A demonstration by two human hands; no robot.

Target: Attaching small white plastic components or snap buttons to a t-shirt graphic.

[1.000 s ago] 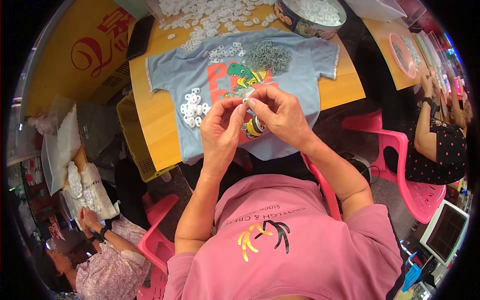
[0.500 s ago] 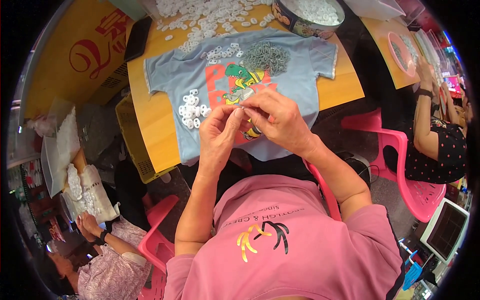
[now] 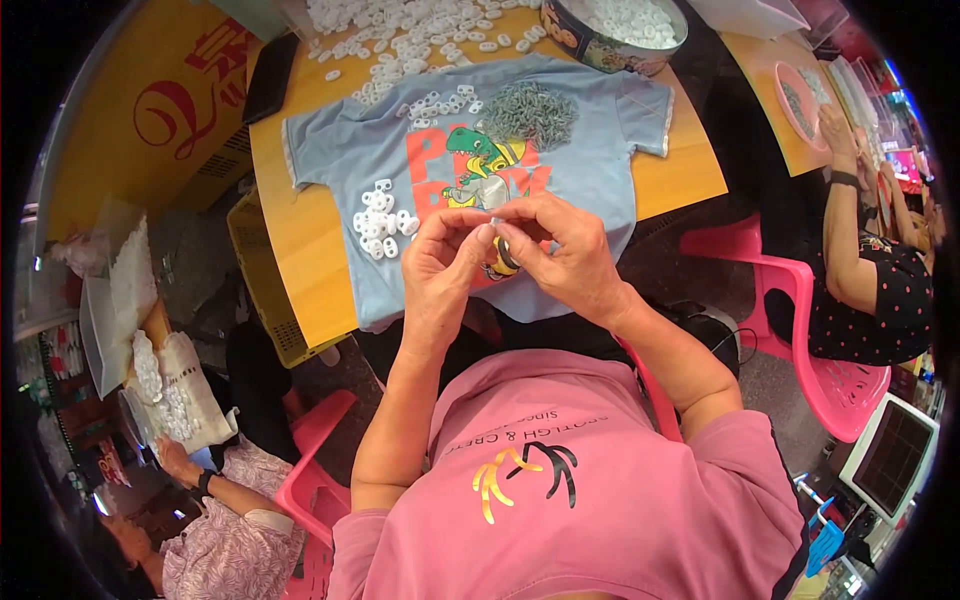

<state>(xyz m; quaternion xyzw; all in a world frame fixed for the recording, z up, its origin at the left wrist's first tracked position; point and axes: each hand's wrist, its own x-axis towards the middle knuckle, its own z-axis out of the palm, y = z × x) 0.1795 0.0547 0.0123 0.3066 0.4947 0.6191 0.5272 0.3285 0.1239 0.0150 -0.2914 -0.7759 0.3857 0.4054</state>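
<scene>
My left hand [image 3: 443, 262] and my right hand [image 3: 562, 256] meet fingertip to fingertip over the lower part of a spread blue T-shirt [image 3: 590, 180]. Between the pinched fingers a small white plastic piece [image 3: 495, 220] just shows; the fingers hide most of it. Left of my hands lies a small heap of white two-holed oval plastic pieces [image 3: 376, 222]. Farther up the shirt are more white pieces [image 3: 440, 104] and a tangled mound of small grey pieces that look like springs [image 3: 528, 113].
Loose white ovals [image 3: 410, 35] cover the far part of the wooden table [image 3: 690, 170]. A round tin [image 3: 615, 45] full of white pieces stands far right, a black phone [image 3: 272, 80] far left. Co-workers sit on both sides, near pink chairs [image 3: 800, 290].
My right hand's fingers have drawn down and closed in beside the left fingertips, with the white piece between them. The left co-worker's hands have shifted slightly.
</scene>
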